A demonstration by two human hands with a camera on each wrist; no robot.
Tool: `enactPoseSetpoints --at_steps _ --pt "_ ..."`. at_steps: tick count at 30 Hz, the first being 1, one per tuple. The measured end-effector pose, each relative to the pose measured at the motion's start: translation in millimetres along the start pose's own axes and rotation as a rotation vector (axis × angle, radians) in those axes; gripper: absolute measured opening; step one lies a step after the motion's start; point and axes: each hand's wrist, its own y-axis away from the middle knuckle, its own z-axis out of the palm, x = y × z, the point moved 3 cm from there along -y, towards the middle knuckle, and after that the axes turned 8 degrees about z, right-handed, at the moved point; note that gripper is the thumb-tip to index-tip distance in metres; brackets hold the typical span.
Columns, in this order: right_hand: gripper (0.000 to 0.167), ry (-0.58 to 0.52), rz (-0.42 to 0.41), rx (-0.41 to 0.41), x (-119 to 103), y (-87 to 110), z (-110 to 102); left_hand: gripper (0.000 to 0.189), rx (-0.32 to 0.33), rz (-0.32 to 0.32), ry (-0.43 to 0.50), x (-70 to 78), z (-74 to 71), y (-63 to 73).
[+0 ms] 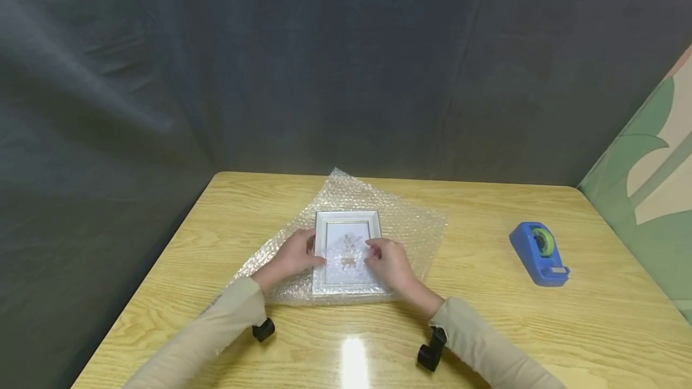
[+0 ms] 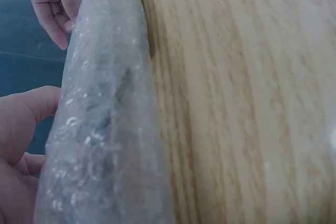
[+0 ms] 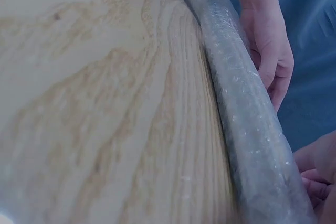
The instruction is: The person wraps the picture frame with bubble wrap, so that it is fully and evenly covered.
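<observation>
A white picture frame [image 1: 321, 221] with a small printed picture lies face up on a sheet of bubble wrap [image 1: 351, 194], part of which is folded up over the frame's near edge. At the frame's left side, my left hand [image 1: 292, 255] holds the wrap, its thumb reaching over the border. My right hand [image 1: 390, 264] pinches the wrap over the right part of the picture, thumb and forefinger bent. Both wrist views show the wrapped near edge as a thick, bubbly roll [image 2: 105, 103], with the hands behind it.
A blue tape dispenser [image 1: 532, 254] with a green-rimmed roll stands on the right of the wooden table [image 1: 216, 221]. Dark cloth [image 1: 346, 65] hangs behind the table and on its left. A patterned panel [image 1: 643, 179] borders the right side.
</observation>
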Motion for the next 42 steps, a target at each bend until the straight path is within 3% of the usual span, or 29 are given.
enactPoseSetpoints --at_steps 9,20,27,35,39,42 --pt "0.037 -0.062 -0.066 -0.047 1 -0.9 -5 0.076 0.016 -0.033 -0.056 2.5 -1.2 2.2" --pt "0.044 0.085 -0.12 -0.062 7 5.9 -9 0.076 0.009 -0.037 -0.054 2.1 -1.3 0.4" --pt "0.043 0.116 -0.145 -0.051 11 15.2 -14 0.077 -0.005 0.029 -0.083 3.2 5.9 -2.2" --pt "0.044 0.164 -0.142 -0.056 13 24.6 -26 0.075 -0.021 0.063 -0.066 13.2 14.7 -0.2" --pt "0.039 0.175 -0.19 -0.091 13 18.2 -31 0.077 -0.018 0.058 -0.07 15.7 16.5 0.5" --pt "0.039 0.139 -0.17 -0.143 14 4.3 -37 0.077 -0.021 0.053 -0.069 16.6 17.4 0.7"
